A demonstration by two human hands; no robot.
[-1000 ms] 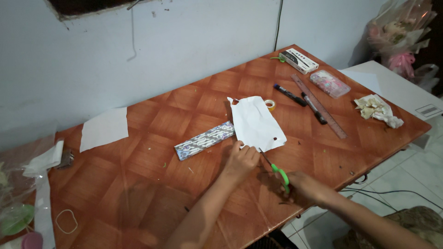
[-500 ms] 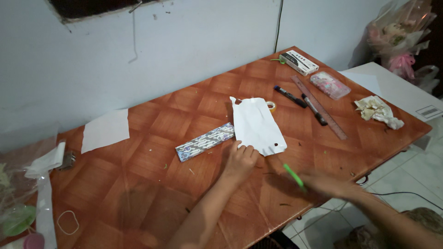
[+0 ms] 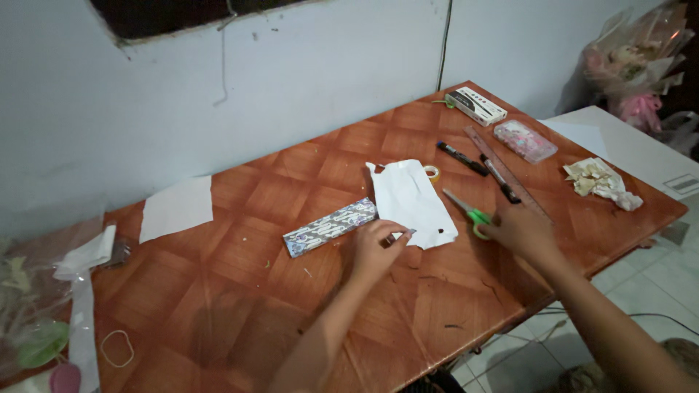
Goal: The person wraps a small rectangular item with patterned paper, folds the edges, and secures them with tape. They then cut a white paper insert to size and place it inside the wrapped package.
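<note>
Head camera looks down on our two hands over a brown table (image 3: 218, 291) with a woven-square pattern. Our left hand (image 3: 378, 247), at the centre of the frame, rests with curled fingers on the lower edge of a white cut sheet of paper (image 3: 411, 200), pressing it to the table; the fingertips close on the paper's corner rather than around anything. Just left of that hand, touching the paper's left edge, lies a long patterned blue-and-white box (image 3: 331, 227), tilted up to the right.

Our right hand (image 3: 520, 229), right of centre, lies palm down on the table with its fingers on the green handles of a pair of scissors (image 3: 466, 211). The scissors lie flat, blades pointing to the upper left, just beside the paper's right edge. We cannot tell whether the fingers sit in the handle loops or merely on top of them.

Above the scissors lie two black markers (image 3: 480, 166) and a long ruler (image 3: 506, 171), side by side. A small roll of tape (image 3: 432, 172) peeks out at the paper's upper right corner. Toward the upper right stand a flat white-and-black box (image 3: 477, 105) and a clear case (image 3: 524, 140). A crumpled wad of paper (image 3: 601, 182) sits at the right edge, and a plain white sheet (image 3: 177, 207) lies at the left.
</note>
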